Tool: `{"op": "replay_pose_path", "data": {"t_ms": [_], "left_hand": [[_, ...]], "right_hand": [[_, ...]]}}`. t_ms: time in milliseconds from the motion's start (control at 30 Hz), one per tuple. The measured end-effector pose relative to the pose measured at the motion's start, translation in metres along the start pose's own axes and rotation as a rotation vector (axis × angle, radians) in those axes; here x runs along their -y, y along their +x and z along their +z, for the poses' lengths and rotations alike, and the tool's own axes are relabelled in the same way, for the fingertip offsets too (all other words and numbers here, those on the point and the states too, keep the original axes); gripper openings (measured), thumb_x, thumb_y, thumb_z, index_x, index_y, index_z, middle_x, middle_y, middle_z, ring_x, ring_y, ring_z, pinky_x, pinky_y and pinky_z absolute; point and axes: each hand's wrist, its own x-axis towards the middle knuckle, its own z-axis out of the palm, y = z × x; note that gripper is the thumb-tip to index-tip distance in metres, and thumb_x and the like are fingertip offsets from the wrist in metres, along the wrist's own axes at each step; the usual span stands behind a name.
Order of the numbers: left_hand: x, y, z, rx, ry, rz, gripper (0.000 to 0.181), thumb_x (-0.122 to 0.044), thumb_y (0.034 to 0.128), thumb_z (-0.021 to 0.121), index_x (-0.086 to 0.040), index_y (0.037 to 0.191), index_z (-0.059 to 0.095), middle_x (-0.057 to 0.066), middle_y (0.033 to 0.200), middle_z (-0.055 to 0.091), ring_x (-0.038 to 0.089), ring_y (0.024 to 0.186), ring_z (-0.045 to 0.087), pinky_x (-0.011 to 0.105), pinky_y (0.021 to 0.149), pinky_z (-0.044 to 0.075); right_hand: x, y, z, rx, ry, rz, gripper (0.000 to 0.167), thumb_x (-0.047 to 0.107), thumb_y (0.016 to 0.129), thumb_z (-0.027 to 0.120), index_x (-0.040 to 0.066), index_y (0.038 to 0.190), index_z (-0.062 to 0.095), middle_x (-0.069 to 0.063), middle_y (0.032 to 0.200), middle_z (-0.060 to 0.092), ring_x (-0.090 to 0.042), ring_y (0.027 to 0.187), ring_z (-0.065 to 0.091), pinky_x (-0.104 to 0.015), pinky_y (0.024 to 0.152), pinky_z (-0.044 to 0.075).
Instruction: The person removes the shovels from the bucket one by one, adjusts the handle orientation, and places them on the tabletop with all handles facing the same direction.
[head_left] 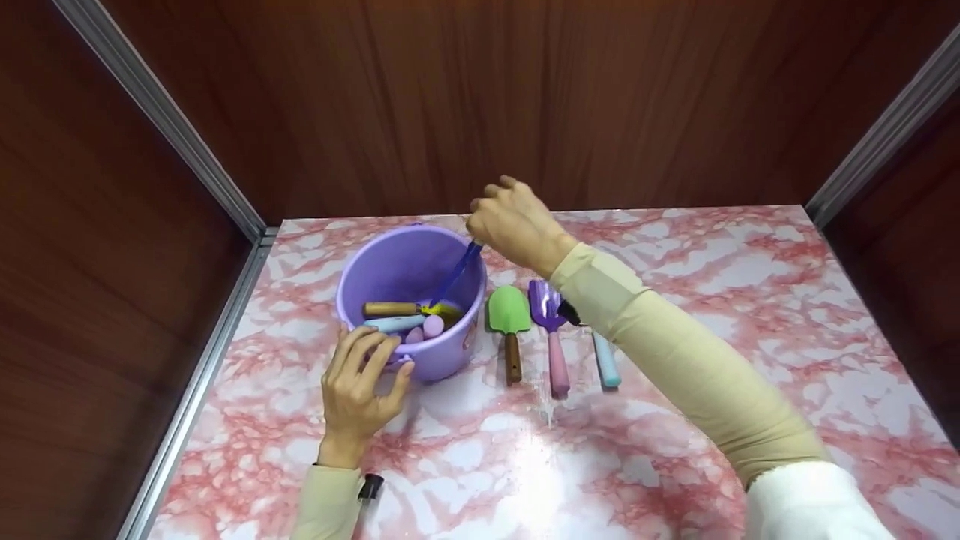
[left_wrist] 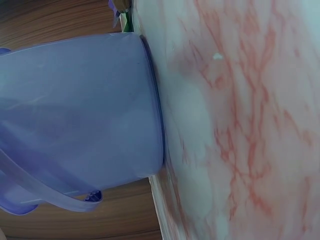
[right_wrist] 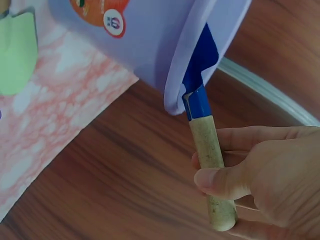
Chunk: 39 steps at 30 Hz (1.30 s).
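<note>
A purple bucket [head_left: 450,364] stands upright with several garden tools inside. At its near left rim, my left hand [head_left: 356,390] holds the edge, fingers over it and thumb against the outside. Above the far right rim, my right hand [head_left: 517,225] pinches the wooden handle of a blue hand trowel [right_wrist: 207,145]. The trowel's blue blade slants down into the bucket. Inside lie a yellow tool with a wooden handle [head_left: 391,308], a light blue handle [head_left: 396,324] and pink handle ends [head_left: 433,325]. The left wrist view shows the bucket's wall [left_wrist: 80,110] and its carrying handle [left_wrist: 45,190].
Right of the bucket, a green trowel [head_left: 509,309], a purple hand fork with a pink handle [head_left: 558,364] and a tool with a light blue handle [head_left: 605,360] lie in a row. My right forearm partly covers that last tool. Brown wood-look panels [head_left: 450,105] enclose the marbled table [head_left: 465,457].
</note>
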Motion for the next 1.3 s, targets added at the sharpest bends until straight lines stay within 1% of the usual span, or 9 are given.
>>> {"op": "replay_pose_path", "data": {"t_ms": [133,233,367,567,733,867,967,1100,1300], "left_hand": [[0.001,0.001,-0.001,-0.010,-0.008,-0.003,0.035,-0.038,0.1003,0.072,-0.005,0.108,0.080,0.015,0.104,0.076,0.041,0.106,0.072,0.071,0.111,0.048],[0.000,0.001,-0.001,-0.014,-0.010,-0.004,0.035,-0.038,0.1002,0.072,-0.005,0.108,0.080,0.014,0.103,0.075,0.041,0.106,0.071,0.071,0.111,0.049],[0.000,0.001,0.000,-0.014,-0.011,-0.006,0.035,-0.038,0.1003,0.072,-0.005,0.109,0.080,0.014,0.103,0.075,0.041,0.106,0.071,0.069,0.112,0.049],[0.000,0.002,0.001,-0.011,-0.011,-0.014,0.036,-0.038,0.1001,0.072,-0.005,0.109,0.080,0.014,0.103,0.076,0.040,0.107,0.071,0.069,0.114,0.047],[0.001,0.001,0.001,-0.009,-0.014,-0.011,0.035,-0.038,0.1000,0.072,-0.004,0.109,0.080,0.015,0.103,0.076,0.040,0.107,0.071,0.069,0.115,0.046],[0.000,0.000,0.000,-0.014,-0.014,-0.013,0.035,-0.038,0.1000,0.072,-0.004,0.108,0.080,0.015,0.103,0.076,0.041,0.107,0.071,0.069,0.116,0.046],[0.000,0.000,0.000,-0.023,-0.015,-0.016,0.035,-0.038,0.0999,0.072,-0.005,0.108,0.080,0.014,0.102,0.076,0.040,0.106,0.071,0.067,0.116,0.047],[0.000,-0.001,0.001,-0.029,-0.016,-0.020,0.035,-0.039,0.0995,0.072,-0.005,0.107,0.080,0.014,0.101,0.076,0.040,0.105,0.071,0.067,0.116,0.047],[-0.001,-0.002,0.002,-0.025,-0.022,-0.031,0.035,-0.038,0.0995,0.072,-0.005,0.106,0.080,0.013,0.101,0.076,0.039,0.105,0.071,0.069,0.113,0.048]], "right_hand": [[-0.011,-0.010,-0.003,-0.021,0.045,0.024,0.017,0.010,0.096,0.077,0.019,0.108,0.085,-0.005,0.103,0.080,-0.032,0.095,0.072,-0.047,0.093,0.063],[-0.018,-0.017,-0.005,-0.020,0.047,0.039,0.014,0.012,0.096,0.078,0.019,0.107,0.084,-0.005,0.099,0.079,-0.031,0.087,0.070,-0.043,0.076,0.063],[-0.028,-0.028,-0.007,-0.012,0.027,0.054,0.013,0.013,0.095,0.080,0.018,0.106,0.083,-0.006,0.097,0.079,-0.031,0.083,0.070,-0.042,0.066,0.062],[-0.042,-0.047,-0.005,-0.030,0.052,0.085,0.023,0.003,0.094,0.079,0.014,0.114,0.083,-0.011,0.099,0.079,-0.036,0.079,0.072,-0.044,0.058,0.060],[-0.054,-0.066,0.004,-0.041,0.071,0.113,0.028,-0.011,0.086,0.072,0.010,0.101,0.083,-0.013,0.091,0.076,-0.038,0.070,0.070,-0.048,0.055,0.060],[-0.063,-0.080,0.012,-0.005,0.100,0.155,0.027,-0.010,0.081,0.072,0.010,0.096,0.081,-0.013,0.088,0.074,-0.040,0.066,0.067,-0.052,0.054,0.058],[-0.069,-0.092,0.018,0.033,0.155,0.201,0.027,-0.006,0.077,0.077,0.012,0.097,0.081,-0.014,0.088,0.073,-0.042,0.066,0.066,-0.055,0.054,0.056],[-0.078,-0.109,0.029,0.056,0.271,0.256,0.025,-0.004,0.076,0.077,0.014,0.094,0.078,-0.011,0.084,0.073,-0.037,0.064,0.064,-0.054,0.051,0.053],[-0.088,-0.135,0.050,0.029,0.435,0.294,0.017,-0.006,0.078,0.073,0.010,0.082,0.073,-0.006,0.072,0.065,-0.025,0.061,0.054,-0.038,0.049,0.043]]}}
